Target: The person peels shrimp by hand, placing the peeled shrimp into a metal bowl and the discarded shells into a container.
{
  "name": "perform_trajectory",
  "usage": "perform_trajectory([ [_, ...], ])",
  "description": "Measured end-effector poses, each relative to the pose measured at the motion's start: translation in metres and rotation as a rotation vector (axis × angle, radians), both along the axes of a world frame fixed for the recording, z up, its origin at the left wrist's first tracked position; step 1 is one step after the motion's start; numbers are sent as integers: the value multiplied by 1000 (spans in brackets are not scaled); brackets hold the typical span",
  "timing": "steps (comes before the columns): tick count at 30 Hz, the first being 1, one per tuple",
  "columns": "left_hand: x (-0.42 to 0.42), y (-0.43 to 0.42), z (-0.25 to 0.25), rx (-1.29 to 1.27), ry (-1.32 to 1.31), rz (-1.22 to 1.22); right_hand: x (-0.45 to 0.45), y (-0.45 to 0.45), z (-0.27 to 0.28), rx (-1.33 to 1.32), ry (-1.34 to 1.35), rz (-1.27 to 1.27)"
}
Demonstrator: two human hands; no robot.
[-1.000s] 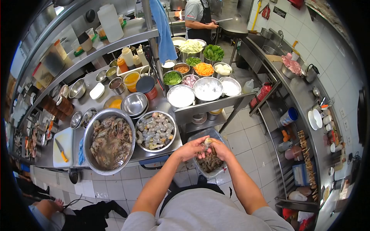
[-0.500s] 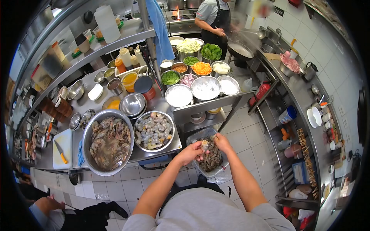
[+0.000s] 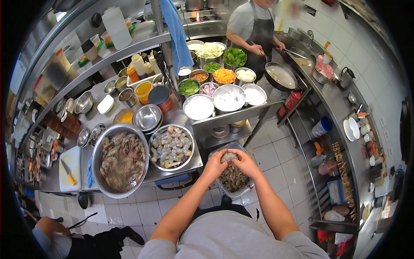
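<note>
Our left hand (image 3: 216,163) and right hand (image 3: 246,163) have drawn together, holding a shrimp (image 3: 230,156) above the tub (image 3: 251,186) near its far edge; a slippery grip could drop it inside.

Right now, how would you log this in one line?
left hand: holding shrimp; right hand: same shrimp; below: plastic tub; peeled shrimp: in steel bowl

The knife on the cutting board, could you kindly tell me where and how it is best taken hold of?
Probably by its yellow-orange handle, coming from the near side of the cutting board: the knife lies with its handle toward that edge and its blade pointing away.
</note>
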State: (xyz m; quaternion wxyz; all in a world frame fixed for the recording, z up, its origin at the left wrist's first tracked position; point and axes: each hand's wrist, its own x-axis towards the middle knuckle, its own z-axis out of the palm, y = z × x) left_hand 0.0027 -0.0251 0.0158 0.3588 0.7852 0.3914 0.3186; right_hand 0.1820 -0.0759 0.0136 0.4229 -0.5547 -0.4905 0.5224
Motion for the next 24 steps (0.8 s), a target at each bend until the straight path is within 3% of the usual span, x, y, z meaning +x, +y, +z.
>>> perform_trajectory([
  [2,-9,12,0,-870,-161,-89,4,0,0,215,-366,7],
  [3,-14,14,-2,-1014,-322,-102,2,-2,8,214,-365,7],
  [6,-24,19,1,-1191,-364,-140,-9,-5,30,210,-445,66],
  [8,-25,17,4,-1221,-354,-143,-12,-2,19,365,-547,173],
  [11,-27,20,-6,-1231,-294,-124,-18,3,7,454,-624,163],
  [17,-37,28,-14,-1500,-394,-90,-31,6,5,506,-754,142],
  [24,-31,25,-17,-1585,-458,-12,-36,13,10,368,-933,142],
])
